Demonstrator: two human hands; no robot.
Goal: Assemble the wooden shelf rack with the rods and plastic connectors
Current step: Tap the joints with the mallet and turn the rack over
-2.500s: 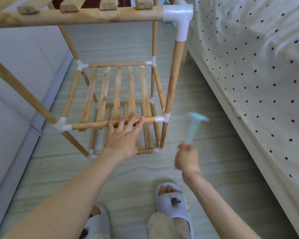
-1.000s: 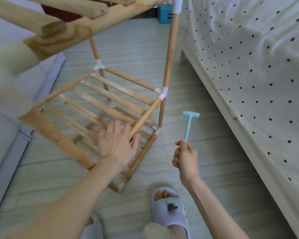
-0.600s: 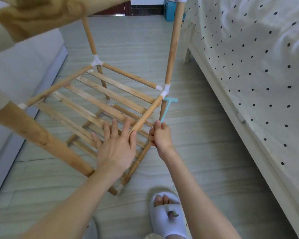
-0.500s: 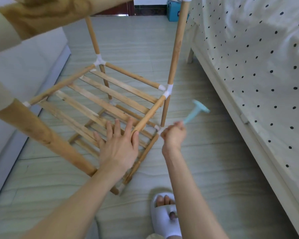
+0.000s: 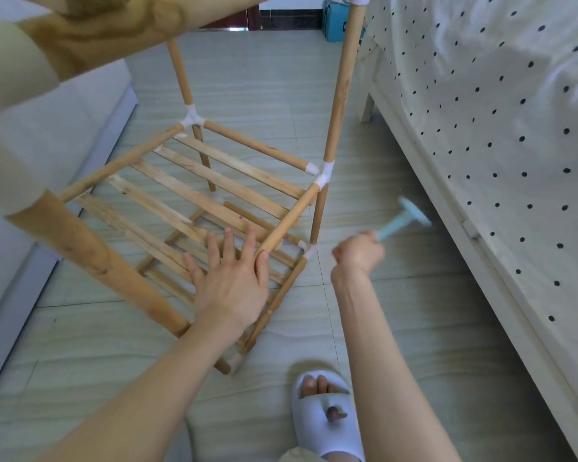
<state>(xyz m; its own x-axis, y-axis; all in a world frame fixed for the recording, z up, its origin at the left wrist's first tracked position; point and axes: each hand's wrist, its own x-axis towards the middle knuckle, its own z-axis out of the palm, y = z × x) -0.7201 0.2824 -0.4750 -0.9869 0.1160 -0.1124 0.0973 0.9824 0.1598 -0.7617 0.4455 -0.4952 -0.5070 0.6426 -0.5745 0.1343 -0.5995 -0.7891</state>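
Note:
The wooden shelf rack (image 5: 214,181) stands on the floor, built from round rods, slats and white plastic connectors (image 5: 322,173). My left hand (image 5: 232,278) lies flat with straight fingers on the near rod (image 5: 289,220) and slats of the middle shelf. My right hand (image 5: 359,253) grips the handle of a small light-blue plastic hammer (image 5: 402,221), blurred by motion, out to the right of the rack's front-right post (image 5: 339,91). The rack's top corner looms blurred at the upper left.
A bed (image 5: 501,155) with a polka-dot sheet runs along the right side. A pale wall and baseboard (image 5: 20,271) border the left. A blue box (image 5: 334,23) sits at the far end of the tiled floor. My slippered foot (image 5: 326,415) is at the bottom.
My right hand swung the hammer in against the middle-shelf corner connector, then drew it back out to the right. My left hand stayed flat on the shelf.

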